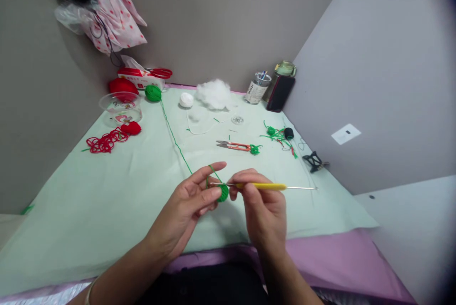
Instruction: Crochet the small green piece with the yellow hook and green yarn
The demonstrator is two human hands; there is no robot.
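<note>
My left hand [190, 198] pinches a small round green crochet piece [223, 193] between thumb and fingers. Green yarn [175, 141] loops over its raised index finger and runs back to a green yarn ball [153, 92] at the far left. In my right hand [261, 205] is a crochet hook [265, 186] with a yellow handle, gripped between thumb and fingers. The hook's metal tip reaches left to the top edge of the green piece. Whether yarn sits in the hook's throat is too small to tell.
Orange-handled thread snips [235, 146] lie beyond my hands. White stuffing [214, 94] and a white yarn ball [185, 100] sit at the back. Red yarn [107, 141] and a clear tub [121, 108] stand left; yarn scraps [280, 138], a black clip stand [314, 161] and a phone [280, 93] are right.
</note>
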